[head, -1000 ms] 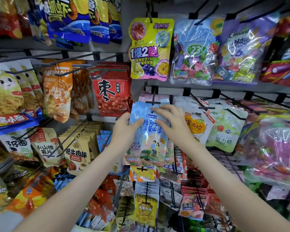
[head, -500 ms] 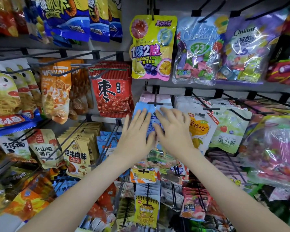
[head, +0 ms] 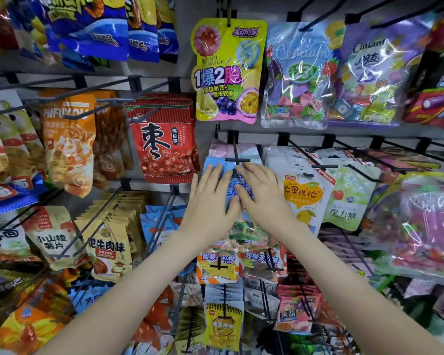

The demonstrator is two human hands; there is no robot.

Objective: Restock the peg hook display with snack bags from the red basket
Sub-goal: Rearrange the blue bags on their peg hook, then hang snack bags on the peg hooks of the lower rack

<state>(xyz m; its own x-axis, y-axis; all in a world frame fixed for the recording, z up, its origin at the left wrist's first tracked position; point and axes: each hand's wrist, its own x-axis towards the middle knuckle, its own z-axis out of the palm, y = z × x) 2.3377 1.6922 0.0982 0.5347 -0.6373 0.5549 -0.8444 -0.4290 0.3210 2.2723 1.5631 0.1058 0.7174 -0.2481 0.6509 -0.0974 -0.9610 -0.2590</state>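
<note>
the light blue snack bag point(head: 214, 160) already hangs on the middle peg hook point(head: 237, 160), whose crossbar tip sticks out just above it, in front of pale pink bags point(head: 219, 147) on the same hook. the left hand point(head: 210, 198) and right hand point(head: 264, 193) lie flat on its face, fingers straight and slightly spread, pinching nothing, so this looks like the seating and smoothing step. next i'd expect both hands to lift off without swinging the bag into the red jujube bags point(head: 164, 147) nearby, then go for the red basket, which is out of view.
</note>
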